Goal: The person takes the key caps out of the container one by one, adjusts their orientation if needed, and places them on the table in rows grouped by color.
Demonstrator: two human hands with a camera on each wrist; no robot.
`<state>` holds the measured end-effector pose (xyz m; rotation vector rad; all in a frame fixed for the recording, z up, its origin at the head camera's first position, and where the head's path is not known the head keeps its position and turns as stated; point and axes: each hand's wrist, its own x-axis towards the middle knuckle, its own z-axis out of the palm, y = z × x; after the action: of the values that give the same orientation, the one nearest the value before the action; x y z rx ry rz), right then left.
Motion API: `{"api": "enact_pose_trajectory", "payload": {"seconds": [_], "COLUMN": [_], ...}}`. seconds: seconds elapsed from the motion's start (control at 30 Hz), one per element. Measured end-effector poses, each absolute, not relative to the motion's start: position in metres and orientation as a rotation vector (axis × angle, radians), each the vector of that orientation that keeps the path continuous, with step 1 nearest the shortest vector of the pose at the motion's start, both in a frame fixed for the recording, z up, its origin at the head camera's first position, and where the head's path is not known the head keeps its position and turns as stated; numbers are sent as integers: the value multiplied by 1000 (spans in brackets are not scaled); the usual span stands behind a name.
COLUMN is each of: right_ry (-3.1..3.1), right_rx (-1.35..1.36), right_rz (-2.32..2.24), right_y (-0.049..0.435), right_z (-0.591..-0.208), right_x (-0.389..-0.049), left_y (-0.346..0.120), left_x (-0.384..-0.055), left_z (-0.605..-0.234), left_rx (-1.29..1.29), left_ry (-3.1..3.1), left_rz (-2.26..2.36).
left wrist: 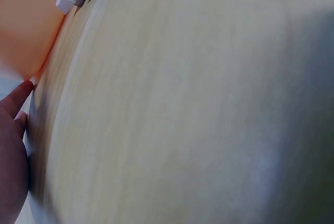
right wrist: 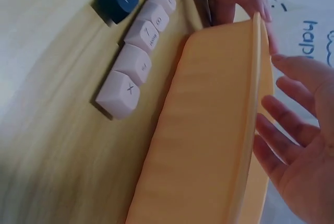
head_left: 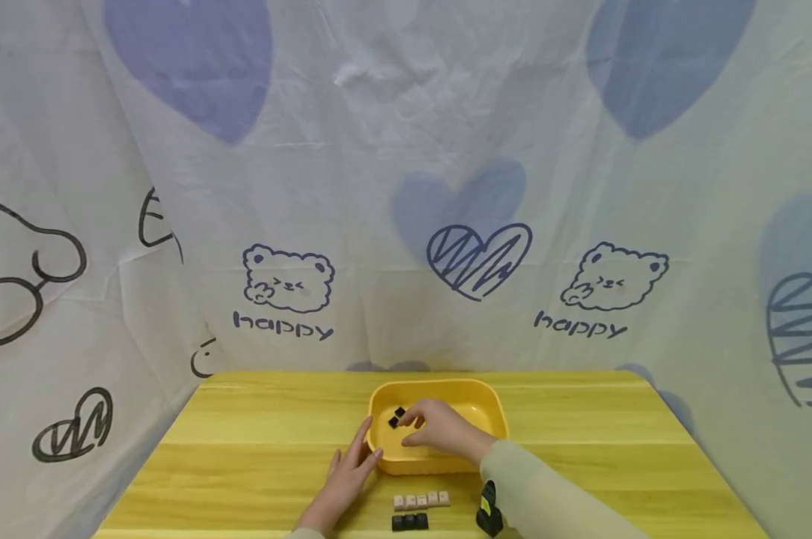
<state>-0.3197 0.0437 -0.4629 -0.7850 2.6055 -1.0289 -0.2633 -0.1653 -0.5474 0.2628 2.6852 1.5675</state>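
Observation:
A yellow plastic basin stands on the table, with black keycaps lying inside near its left end. My right hand reaches over the basin's near rim, its fingers bent loosely beside those keycaps and its thumb apart from them. Nothing shows between these fingers in the right wrist view. My left hand rests its extended fingers against the basin's left rim. In front of the basin lies a row of several white keycaps. Nearer still is a row of black keycaps.
The wood-grain table reaches back to a hanging white cloth printed with hearts and bears. A black band with a yellow patch sits by the right sleeve.

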Motion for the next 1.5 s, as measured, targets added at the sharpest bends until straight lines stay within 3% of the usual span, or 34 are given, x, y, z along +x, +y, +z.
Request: {"api": "enact_pose_trajectory", "payload": {"seconds": [0.8, 1.5], "right_ry": [2429, 2489], "right_rx": [-796, -824], "right_rz": [-1033, -809], "right_y": [27, 47], "right_z": [-499, -508], "right_x": [-355, -358], "left_y": [-165, -164], "left_x": [-264, -264], "left_z": [-547, -550], "left_rx": [287, 278], "left_ry": [2657, 2694], "left_rz": [1581, 1579]}}
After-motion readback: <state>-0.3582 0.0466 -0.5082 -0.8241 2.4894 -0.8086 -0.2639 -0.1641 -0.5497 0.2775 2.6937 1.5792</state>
